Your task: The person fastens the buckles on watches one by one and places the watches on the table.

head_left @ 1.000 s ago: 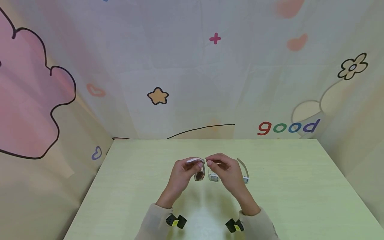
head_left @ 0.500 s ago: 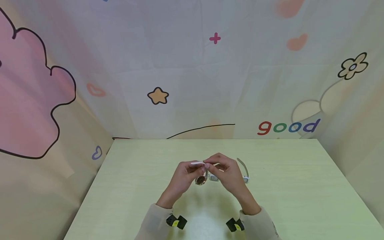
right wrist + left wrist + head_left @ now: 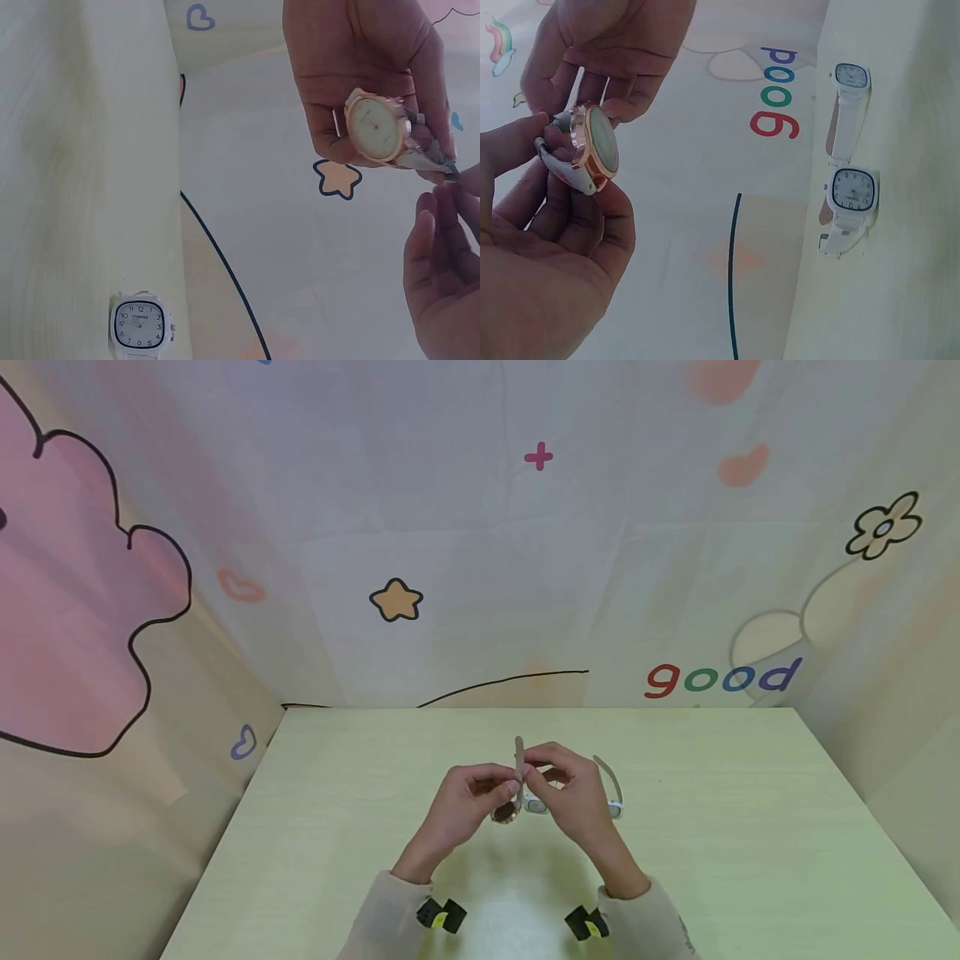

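One gold-rimmed watch and two white watches make three. There are two hands, two sleeves and one desk. On the cloth behind, the head view shows one star, one flower, one plus sign and four coloured letters.

The watch strap has swung up from sideways.

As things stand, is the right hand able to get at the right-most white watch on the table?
Probably, but only once freed: the right hand appears to pinch the strap of the rose-gold watch. In the left wrist view, no hand covers the right-most white watch.
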The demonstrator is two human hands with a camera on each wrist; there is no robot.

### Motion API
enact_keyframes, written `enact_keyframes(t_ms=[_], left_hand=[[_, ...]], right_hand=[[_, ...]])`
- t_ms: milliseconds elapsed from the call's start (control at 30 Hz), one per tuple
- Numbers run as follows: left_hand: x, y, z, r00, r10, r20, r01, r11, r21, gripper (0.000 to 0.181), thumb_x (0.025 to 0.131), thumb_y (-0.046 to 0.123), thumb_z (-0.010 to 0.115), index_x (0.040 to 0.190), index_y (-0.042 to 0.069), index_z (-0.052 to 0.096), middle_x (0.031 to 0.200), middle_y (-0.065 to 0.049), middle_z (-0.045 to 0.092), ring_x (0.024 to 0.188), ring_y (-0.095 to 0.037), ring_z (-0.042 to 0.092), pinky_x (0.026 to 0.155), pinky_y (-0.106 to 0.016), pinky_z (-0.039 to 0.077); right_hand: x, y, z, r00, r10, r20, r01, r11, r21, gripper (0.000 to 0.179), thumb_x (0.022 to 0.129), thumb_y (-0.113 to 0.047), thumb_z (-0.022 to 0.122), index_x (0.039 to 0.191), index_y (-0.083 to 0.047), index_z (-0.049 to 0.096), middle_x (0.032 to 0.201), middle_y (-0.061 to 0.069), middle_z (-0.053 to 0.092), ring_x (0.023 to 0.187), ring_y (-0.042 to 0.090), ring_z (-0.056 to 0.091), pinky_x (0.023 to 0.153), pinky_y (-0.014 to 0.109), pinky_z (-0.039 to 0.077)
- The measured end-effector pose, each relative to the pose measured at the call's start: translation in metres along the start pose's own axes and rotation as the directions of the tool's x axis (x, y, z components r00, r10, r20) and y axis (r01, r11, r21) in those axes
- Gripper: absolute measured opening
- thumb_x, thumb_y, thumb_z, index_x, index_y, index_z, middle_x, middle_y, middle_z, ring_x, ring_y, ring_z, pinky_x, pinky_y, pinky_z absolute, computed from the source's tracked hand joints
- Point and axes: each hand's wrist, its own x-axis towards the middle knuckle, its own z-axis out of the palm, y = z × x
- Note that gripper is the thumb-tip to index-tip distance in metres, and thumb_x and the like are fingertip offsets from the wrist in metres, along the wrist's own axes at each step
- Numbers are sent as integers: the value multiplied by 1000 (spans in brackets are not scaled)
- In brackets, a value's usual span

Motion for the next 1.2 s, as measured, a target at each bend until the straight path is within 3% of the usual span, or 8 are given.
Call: enact_keyframes(t_ms=[200,333,500,667,933,1067,1200], left_hand=[[0,1,4,1000,-10,-18,11,996,91,18,92,16,70,105,5,72,85,-13,68,73,-9,63,64,-26,56],[0,1,6,999,23,-38,-17,990,138,15,91,17,70,103,8,73,77,-9,64,69,-10,58,61,-25,52],[-1,3,6,995,65,-69,-51,980,190,15,95,21,66,104,12,73,79,-9,68,68,-11,58,66,-25,51],[-1,6,6,992,64,-106,-42,979,200,13,95,23,66,104,16,74,79,-9,68,70,-10,59,71,-27,51],[-1,6,5,987,66,-149,-34,978,208,15,96,27,64,104,19,74,80,-1,68,72,-11,57,67,-24,48],[0,6,5,985,61,-163,-26,978,208,15,96,27,65,104,19,75,81,0,68,73,-13,58,68,-25,48],[1,6,5,984,52,-168,-16,978,208,15,96,26,65,104,18,75,81,-1,68,74,-12,58,70,-26,49]], right_hand=[[0,1,-4,997,71,6,-72,997,43,8,90,-4,67,94,-8,72,91,10,70,85,5,62,70,22,55],[-1,1,-5,994,106,13,-107,988,112,6,91,-4,65,89,-6,69,86,9,67,79,9,62,65,22,54],[-1,1,-5,995,102,13,-102,981,166,5,92,-6,66,89,-4,69,84,5,66,75,10,63,58,24,53],[-3,3,-5,994,109,-1,-107,974,200,6,91,-6,68,94,-1,70,85,4,69,73,10,66,60,26,56],[-3,2,-4,992,123,-28,-114,969,218,10,91,-5,68,98,2,70,84,-9,70,73,11,69,62,25,56],[-3,1,-4,992,123,-32,-113,966,235,11,91,-4,68,100,3,69,86,-4,71,71,7,68,63,26,58],[-4,0,-4,991,131,-31,-120,964,236,12,92,-5,67,101,2,68,89,11,72,75,11,71,64,27,58]])
